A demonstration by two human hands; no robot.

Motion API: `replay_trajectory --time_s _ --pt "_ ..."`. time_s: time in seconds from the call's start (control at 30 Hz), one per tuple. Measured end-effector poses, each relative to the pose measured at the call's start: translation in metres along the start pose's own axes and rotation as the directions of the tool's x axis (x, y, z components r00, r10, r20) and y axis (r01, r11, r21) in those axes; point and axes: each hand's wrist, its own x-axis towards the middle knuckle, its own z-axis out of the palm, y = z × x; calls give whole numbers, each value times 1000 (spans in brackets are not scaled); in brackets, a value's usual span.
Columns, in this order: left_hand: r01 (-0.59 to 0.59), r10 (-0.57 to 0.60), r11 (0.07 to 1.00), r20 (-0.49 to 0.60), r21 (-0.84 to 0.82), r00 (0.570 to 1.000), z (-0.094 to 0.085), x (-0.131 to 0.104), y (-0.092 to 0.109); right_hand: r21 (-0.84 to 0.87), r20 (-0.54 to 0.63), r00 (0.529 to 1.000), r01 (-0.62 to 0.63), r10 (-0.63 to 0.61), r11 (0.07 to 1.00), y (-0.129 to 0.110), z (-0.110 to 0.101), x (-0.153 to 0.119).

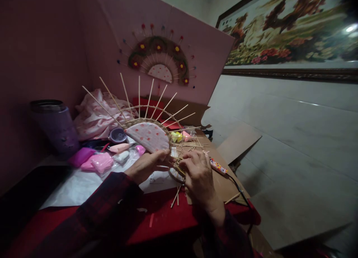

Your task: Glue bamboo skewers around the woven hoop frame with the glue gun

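A half-round piece [149, 135] covered in white cloth with red dots is held up over the table. Braided cord edges its curve, and thin wooden sticks [139, 96] fan out from it, crossed by a thin twisted strand. My left hand [152, 164] grips its lower right corner, thumb on the cloth. Just right of that corner, my right hand [197, 172] has its fingers pinched around the cord [179, 168], which hangs in a loop between both hands. The fingertips of my right hand are partly hidden.
Loose sticks [192, 144] and a patterned tool with a black cable [218, 166] lie on cardboard at the right. Pink clay packets [102, 161], a round lid [118, 135] and a purple tumbler [56, 127] stand left. A decorated fan [159, 58] is on the upright pink board behind.
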Motion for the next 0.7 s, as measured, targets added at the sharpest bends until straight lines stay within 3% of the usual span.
replay_trajectory --time_s 0.7 --pt "-38 40 995 20 -87 999 3 2 -3 -20 7 1000 16 -16 1000 -4 3 2"
